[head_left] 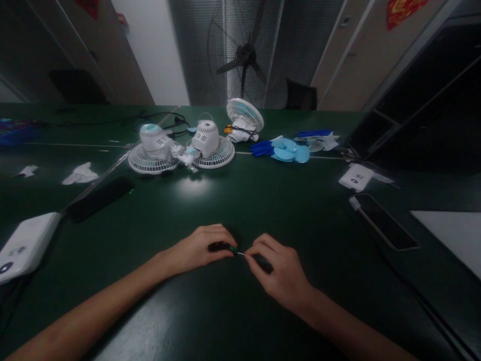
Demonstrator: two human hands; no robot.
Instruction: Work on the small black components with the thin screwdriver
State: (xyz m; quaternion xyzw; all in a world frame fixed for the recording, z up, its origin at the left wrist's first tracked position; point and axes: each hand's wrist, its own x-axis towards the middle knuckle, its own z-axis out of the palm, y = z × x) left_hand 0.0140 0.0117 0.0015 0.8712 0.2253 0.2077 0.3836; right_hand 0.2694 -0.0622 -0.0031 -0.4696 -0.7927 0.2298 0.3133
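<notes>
Low in the middle of the head view, my left hand [205, 245] pinches a small green part [233, 248] between thumb and fingertips. What the part is cannot be made out. Facing it from the right, my right hand [280, 265] has its thumb and index finger closed on a thin light-coloured rod [241, 253], whose tip meets or nearly meets the green part. Both hands are close to the dark green table [180, 311], their fingertips a short distance apart.
Several white fans [214, 153] lie at the back centre, with blue gloves [262, 148] and light blue discs [289, 150] beside them. A phone [387, 220] and a white device [355, 177] are on the right. Another white device [28, 245] and a black object [99, 199] lie left.
</notes>
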